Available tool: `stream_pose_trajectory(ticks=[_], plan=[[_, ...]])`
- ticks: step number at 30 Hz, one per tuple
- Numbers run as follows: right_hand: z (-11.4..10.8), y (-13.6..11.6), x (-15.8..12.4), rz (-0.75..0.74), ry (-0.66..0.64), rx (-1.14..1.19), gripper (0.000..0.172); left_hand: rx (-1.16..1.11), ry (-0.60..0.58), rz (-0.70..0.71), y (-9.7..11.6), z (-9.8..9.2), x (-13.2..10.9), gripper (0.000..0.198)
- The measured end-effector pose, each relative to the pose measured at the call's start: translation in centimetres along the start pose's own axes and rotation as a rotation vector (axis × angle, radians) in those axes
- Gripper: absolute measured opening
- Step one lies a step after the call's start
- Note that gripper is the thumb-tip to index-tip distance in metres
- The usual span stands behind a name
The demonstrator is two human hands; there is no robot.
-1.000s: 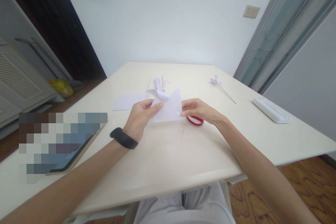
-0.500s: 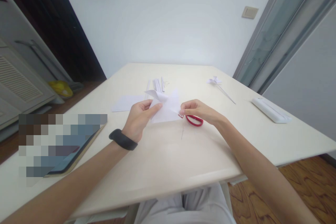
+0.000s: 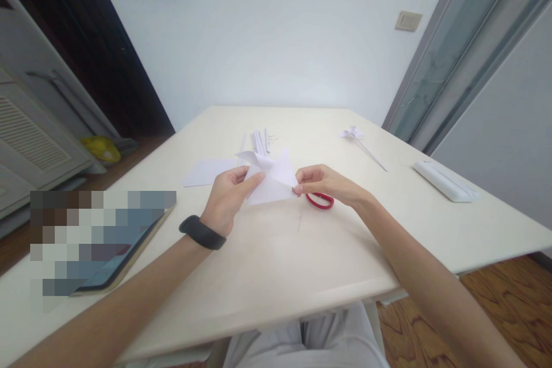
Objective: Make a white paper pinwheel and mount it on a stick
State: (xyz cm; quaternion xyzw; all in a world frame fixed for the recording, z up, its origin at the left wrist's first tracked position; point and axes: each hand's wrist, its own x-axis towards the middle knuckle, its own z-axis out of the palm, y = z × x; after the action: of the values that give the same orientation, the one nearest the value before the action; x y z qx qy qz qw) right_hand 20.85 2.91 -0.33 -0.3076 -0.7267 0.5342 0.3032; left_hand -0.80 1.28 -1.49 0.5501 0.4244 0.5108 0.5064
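Note:
A white cut paper square (image 3: 271, 178) with folded corners is held up above the cream table (image 3: 276, 253). My left hand (image 3: 226, 198), a black band on its wrist, pinches the paper's left side with thumb and fingers. My right hand (image 3: 323, 182) pinches the paper's lower right corner. Red-handled scissors (image 3: 321, 201) lie on the table just under my right hand.
A flat white sheet (image 3: 207, 171) lies left of the paper. Several white rolled sticks (image 3: 257, 141) lie behind it. A finished paper pinwheel (image 3: 353, 134) on a stick rests at the right, a white case (image 3: 446, 181) beyond it. A tablet (image 3: 107, 241) sits at the left edge.
My right hand has drawn the paper's right corner inward and down a little; the sheet looks more folded. The left hand has hardly moved.

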Motion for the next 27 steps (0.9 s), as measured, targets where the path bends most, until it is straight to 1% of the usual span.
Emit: stream_pose_trajectory(ticks=[8, 14, 19, 27], plan=[[0.18, -0.52, -0.26, -0.068, 0.025, -0.006, 0.012, 0.01, 0.0, 0.007, -0.08, 0.01, -0.08, 0.029], [0.28, -0.32, -0.08, -0.116, 0.054, 0.017, 0.012, 0.023, 0.0, -0.01, -0.02, 0.06, -0.09, 0.023], [0.53, -0.37, -0.05, -0.147, 0.084, 0.027, 0.015, 0.031, 0.002, -0.007, -0.04, 0.11, -0.05, 0.024], [0.97, -0.49, 0.0, -0.176, 0.086, 0.038, 0.014, 0.02, -0.032, -0.015, -0.13, 0.16, 0.02, 0.026]])
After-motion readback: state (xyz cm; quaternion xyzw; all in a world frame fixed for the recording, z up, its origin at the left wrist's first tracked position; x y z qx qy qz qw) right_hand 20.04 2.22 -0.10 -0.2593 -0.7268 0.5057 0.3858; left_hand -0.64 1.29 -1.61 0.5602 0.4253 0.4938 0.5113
